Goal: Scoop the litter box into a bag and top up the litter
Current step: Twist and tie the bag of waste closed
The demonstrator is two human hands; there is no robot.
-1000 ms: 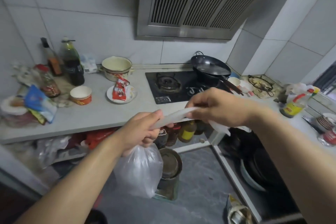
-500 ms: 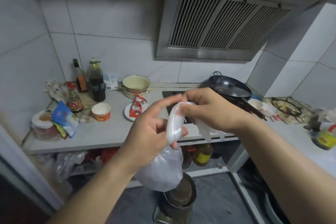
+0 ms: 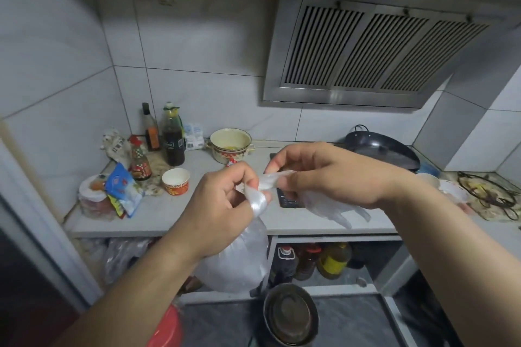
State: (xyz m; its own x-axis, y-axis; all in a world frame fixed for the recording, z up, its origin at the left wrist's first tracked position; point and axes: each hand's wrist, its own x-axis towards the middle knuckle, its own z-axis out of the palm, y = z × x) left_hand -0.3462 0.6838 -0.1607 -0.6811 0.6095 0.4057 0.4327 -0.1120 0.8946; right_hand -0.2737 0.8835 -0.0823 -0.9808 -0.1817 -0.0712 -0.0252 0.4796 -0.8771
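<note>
A clear plastic bag (image 3: 239, 262) hangs in front of me, its full bottom below my left wrist. My left hand (image 3: 222, 205) grips the bag's twisted neck, and the plastic is wrapped round one of its fingers. My right hand (image 3: 324, 177) pinches the free end of the neck, with loose plastic trailing below its palm. The hands are close together, just above the counter's front edge. No litter box or scoop is in view.
The counter (image 3: 174, 214) holds bottles (image 3: 173, 138), a paper cup (image 3: 175, 181), an enamel pot (image 3: 230, 145), snack packets (image 3: 122, 190) and a wok (image 3: 383, 148) on the hob. A range hood (image 3: 366, 45) hangs above. Jars stand under the counter; a metal pot (image 3: 290, 315) and a red basin (image 3: 166, 329) sit on the floor.
The stretched neck of the bag has been looped round a finger of my left hand. My right hand moved from above the left to its right, still pulling the end. The view tilted up.
</note>
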